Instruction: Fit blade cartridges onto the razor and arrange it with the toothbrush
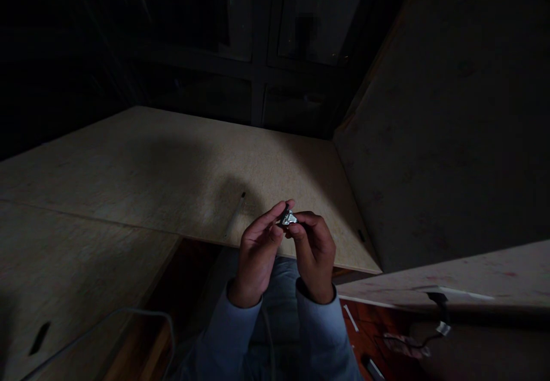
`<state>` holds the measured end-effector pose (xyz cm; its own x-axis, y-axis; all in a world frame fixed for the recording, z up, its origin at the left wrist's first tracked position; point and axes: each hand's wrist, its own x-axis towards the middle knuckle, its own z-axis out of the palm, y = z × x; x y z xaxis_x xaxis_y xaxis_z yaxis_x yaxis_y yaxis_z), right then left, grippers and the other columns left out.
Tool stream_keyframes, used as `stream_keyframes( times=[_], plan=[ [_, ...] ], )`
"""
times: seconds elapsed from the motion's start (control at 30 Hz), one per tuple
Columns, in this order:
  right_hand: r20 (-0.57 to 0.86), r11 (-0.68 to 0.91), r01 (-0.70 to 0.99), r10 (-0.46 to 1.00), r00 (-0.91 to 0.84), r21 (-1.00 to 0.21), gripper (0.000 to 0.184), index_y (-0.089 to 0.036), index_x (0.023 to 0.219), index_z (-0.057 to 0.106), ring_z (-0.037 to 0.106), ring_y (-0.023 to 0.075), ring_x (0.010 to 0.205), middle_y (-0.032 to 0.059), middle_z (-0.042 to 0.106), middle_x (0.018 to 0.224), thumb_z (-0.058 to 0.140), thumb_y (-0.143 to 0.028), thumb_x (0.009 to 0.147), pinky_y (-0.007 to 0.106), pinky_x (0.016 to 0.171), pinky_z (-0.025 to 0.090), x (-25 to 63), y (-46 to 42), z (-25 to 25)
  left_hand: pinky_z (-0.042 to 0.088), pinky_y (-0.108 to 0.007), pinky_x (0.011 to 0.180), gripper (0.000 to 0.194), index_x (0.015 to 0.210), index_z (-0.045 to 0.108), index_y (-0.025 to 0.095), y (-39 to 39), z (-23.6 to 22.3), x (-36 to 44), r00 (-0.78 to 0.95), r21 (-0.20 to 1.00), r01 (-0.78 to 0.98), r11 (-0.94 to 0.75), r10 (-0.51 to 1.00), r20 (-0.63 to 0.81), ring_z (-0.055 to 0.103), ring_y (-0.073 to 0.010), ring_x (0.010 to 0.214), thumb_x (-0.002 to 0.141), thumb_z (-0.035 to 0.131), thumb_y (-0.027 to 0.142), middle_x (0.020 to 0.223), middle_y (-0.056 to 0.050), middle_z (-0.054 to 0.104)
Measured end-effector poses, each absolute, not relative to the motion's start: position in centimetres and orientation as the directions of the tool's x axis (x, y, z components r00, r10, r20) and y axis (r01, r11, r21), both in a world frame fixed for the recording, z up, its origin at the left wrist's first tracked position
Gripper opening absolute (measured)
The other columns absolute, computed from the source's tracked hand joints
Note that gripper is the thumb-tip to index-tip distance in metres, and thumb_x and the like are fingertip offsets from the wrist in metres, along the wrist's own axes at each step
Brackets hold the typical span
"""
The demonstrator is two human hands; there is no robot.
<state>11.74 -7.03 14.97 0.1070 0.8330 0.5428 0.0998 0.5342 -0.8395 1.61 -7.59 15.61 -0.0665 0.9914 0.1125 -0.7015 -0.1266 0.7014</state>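
Between my two hands, above the near edge of the light tabletop [275, 163], is a small dark object with a shiny silver face [289, 218]; its kind does not show. My left hand [261, 249] pinches it from the left with thumb and fingers. From the right, my right hand [314, 249] grips it too, thumb near the lower side. The fingers cover much of the object. A slim pale pen-like stick with a dark tip [235, 213] lies on the tabletop just left of my hands.
A dark wall panel [451, 129] rises at the right, and a dark window [258, 43] stands behind the table. At the lower left a grey cable [129, 310] loops past a black slot [40, 338]. Another cord [429, 344] hangs near the reddish floor at the lower right.
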Motion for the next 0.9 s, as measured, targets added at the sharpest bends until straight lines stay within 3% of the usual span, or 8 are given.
stream_keyframes(
  times=[0.43,0.9],
  plan=[
    [0.561,0.554,0.091,0.822,0.101,-0.828,0.008,-0.025,0.1,0.07,0.067,0.0173,0.083,0.0021,0.071,0.09,0.064,-0.025,0.095,0.03,0.075,0.053,12.3,-6.9,15.1,0.039,-0.045,0.118,0.038,0.112,0.078,0.027,-7.6,15.1,2.0,-0.085,0.737,-0.656,-0.163,0.986,0.143,0.061,-0.0302,0.128,0.077,0.083,0.042,0.127,-0.009,0.072],
    [0.54,0.535,0.084,0.838,0.07,-0.841,0.009,-0.026,0.099,0.073,0.07,0.0146,0.082,-0.0005,0.075,0.09,0.067,-0.022,0.094,0.026,0.074,0.053,13.2,-6.6,14.6,0.05,-0.041,0.109,0.034,0.115,0.076,0.026,-7.3,14.3,2.0,-0.101,0.817,-0.519,-0.251,0.967,0.233,0.065,-0.0277,0.123,0.083,0.078,0.039,0.129,-0.01,0.069]
  ],
)
